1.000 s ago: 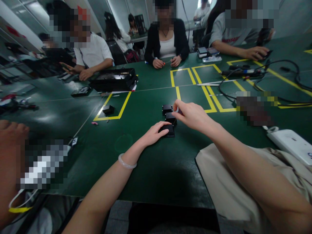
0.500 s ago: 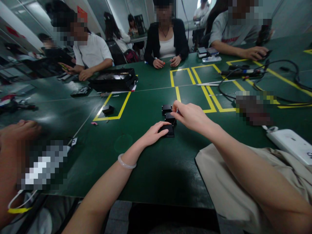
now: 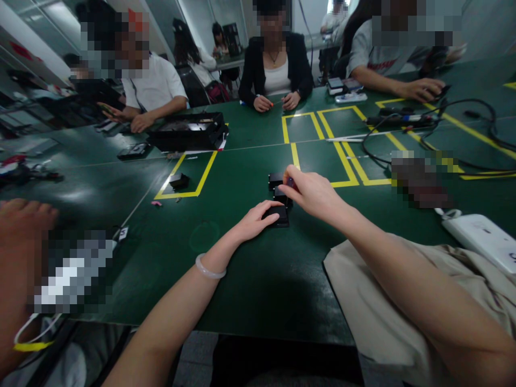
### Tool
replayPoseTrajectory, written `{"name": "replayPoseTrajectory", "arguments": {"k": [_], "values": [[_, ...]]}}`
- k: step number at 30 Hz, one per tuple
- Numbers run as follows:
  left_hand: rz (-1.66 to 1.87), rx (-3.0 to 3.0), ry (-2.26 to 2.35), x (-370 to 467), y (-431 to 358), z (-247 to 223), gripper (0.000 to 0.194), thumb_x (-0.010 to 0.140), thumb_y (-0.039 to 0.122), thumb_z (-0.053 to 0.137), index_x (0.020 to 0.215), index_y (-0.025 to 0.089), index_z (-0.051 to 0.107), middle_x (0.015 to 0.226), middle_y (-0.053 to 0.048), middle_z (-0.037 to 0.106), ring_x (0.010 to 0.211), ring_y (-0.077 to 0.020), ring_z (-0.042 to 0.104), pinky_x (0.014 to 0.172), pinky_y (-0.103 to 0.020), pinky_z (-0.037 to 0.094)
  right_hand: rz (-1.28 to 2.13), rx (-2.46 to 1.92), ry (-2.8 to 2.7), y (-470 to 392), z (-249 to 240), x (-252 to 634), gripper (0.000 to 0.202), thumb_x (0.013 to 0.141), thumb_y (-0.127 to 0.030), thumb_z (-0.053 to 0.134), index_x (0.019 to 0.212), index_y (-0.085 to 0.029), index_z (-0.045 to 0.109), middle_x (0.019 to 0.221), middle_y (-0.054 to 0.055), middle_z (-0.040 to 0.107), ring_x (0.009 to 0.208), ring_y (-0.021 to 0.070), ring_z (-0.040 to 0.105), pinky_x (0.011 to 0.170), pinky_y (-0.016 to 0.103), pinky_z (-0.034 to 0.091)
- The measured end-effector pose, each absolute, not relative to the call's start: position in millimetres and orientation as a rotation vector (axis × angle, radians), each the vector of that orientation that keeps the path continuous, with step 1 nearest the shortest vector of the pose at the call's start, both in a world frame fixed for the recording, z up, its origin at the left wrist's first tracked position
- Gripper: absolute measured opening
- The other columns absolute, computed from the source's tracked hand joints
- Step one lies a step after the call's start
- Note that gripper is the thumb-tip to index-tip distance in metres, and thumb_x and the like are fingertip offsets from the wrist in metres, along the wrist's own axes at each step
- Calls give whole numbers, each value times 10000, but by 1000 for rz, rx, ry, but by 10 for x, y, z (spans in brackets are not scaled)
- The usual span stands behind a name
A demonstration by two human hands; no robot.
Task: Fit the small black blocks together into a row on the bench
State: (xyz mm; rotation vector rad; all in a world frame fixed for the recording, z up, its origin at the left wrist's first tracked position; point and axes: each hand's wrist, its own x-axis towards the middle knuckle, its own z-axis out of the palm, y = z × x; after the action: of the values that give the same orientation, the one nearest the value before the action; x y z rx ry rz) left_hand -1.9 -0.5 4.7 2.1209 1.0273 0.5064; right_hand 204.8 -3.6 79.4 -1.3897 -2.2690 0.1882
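In the head view, several faces and 2 patches at the lower left and right middle of the frame are blurred out, and a co-worker's arm is cut off by the left edge. At the centre, 3 small black boxes sit in a short row on the dark green table (image 3: 250, 279). The nearest flat black box (image 3: 279, 216) lies under the left hand (image 3: 253, 220), whose fingers rest flat and loosely spread on it, pressing rather than gripping. The middle black box (image 3: 281, 194) is partly hidden behind the right hand (image 3: 314, 193), and the far black box (image 3: 276, 179) shows just above it. The right hand's thumb and forefinger are pinched together over the middle box; a tiny reddish thing shows at the fingertips, too small to make out.

Yellow tape rectangles (image 3: 342, 156) mark the tabletop. A black open tray (image 3: 187, 131) stands at upper left, black cables (image 3: 463, 123) loop at upper right, and a beige cloth (image 3: 379, 301) lies under the right forearm. Other people sit along the far edge.
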Motion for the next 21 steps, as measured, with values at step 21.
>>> {"name": "replayPoseTrajectory", "arguments": {"k": [21], "values": [[491, 2108, 1040, -17, -3, 53, 401, 950, 430, 451, 1284, 220, 517, 1250, -73, 563, 1165, -240, 524, 1014, -377, 388, 159, -1545, -2205, 12, 784, 2062, 229, 950, -353, 363, 1038, -214, 522, 783, 29, 657, 658, 173, 577, 543, 267, 238]]}}
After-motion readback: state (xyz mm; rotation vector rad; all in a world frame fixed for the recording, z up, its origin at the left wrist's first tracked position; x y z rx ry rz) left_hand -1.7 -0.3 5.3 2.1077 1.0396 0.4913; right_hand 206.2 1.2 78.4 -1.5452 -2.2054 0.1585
